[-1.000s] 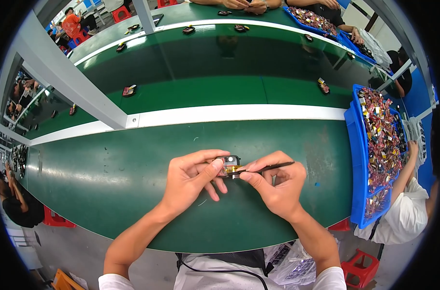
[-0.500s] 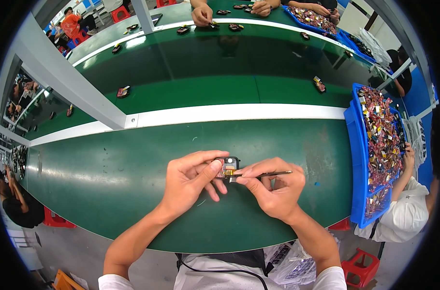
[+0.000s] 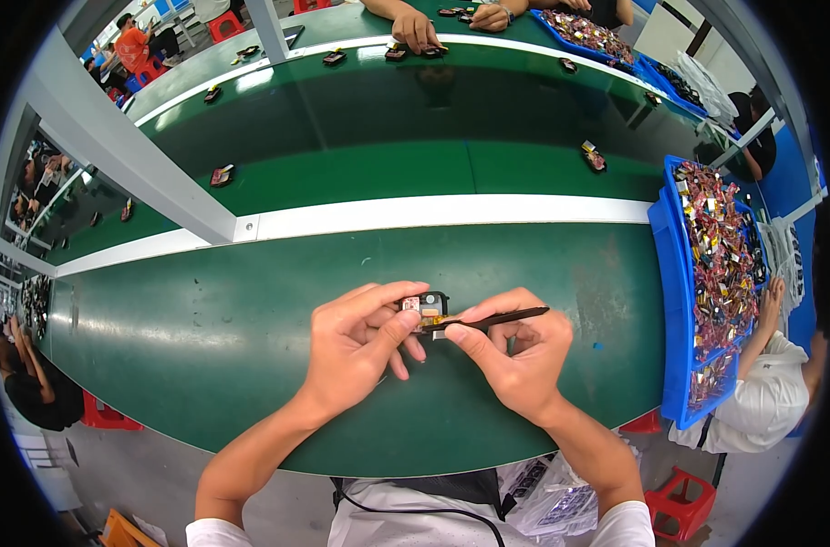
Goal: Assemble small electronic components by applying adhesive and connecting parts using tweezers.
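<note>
My left hand (image 3: 349,354) grips a small black device casing (image 3: 443,301) by its left side, thumb on the front and fingers behind. Inside the casing show a circuit board, a pale round part and a yellowish strip near its lower edge. Slim black tweezers (image 3: 517,316) are pinched in my right hand (image 3: 529,360), their back end pointing right. Their tips meet the lower edge of the casing by the strip, partly covered by my fingertips. Both hands are above the green table (image 3: 205,383).
At the right stands a blue bin (image 3: 669,301) heaped with small wired parts. Beyond a white rail (image 3: 451,211), a green conveyor carries several small devices (image 3: 594,157). A grey post (image 3: 141,137) rises at left. Co-workers' hands (image 3: 415,32) work across the belt.
The tweezers have turned, showing a broader side, while their tips stay at the casing. The casing has shifted slightly left. Devices on the conveyor have moved left, and a co-worker's hand across has moved right.
</note>
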A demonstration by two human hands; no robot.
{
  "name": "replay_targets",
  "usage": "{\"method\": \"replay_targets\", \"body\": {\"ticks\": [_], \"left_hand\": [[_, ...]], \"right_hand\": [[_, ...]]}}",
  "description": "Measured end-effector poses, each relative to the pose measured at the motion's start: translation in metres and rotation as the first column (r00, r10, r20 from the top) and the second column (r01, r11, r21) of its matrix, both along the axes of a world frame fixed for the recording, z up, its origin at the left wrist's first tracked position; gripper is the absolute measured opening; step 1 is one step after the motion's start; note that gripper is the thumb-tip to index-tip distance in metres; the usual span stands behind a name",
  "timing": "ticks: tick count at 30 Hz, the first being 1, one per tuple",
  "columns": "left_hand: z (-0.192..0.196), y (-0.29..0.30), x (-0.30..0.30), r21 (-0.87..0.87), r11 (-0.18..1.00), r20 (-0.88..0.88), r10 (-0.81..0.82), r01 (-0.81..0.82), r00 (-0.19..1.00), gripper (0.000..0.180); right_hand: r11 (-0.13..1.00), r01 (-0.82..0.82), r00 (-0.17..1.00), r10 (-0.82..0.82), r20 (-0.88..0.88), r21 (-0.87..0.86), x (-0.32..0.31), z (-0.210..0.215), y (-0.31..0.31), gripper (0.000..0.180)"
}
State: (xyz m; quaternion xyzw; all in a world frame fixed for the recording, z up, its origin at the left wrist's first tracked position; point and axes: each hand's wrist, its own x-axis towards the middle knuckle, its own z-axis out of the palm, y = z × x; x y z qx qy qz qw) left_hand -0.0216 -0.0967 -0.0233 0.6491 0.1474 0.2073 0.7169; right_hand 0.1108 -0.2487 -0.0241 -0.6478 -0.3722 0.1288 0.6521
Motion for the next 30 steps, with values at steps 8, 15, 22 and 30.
{"method": "replay_targets", "body": {"ticks": [8,15,22,30], "left_hand": [[0.002,0.002,0.000,-0.021,1.000,0.016,0.024,-0.023,1.000,0.028],[0.001,0.001,0.000,-0.023,1.000,0.013,0.019,-0.019,1.000,0.028],[0.002,-0.003,0.001,-0.057,0.997,-0.029,0.045,-0.046,0.999,0.028],[0.003,-0.012,0.005,0.018,0.995,-0.092,0.102,-0.101,0.991,0.025]], "right_hand": [[0.999,-0.007,0.986,-0.001,0.169,0.048,0.001,0.003,0.001,0.016],[0.995,-0.039,0.960,0.012,0.279,0.091,0.002,0.002,0.002,0.016],[0.988,-0.094,0.800,0.002,0.600,0.122,0.003,0.000,-0.001,0.024],[0.986,-0.110,0.784,0.009,0.621,0.124,0.002,-0.004,0.002,0.029]]}}
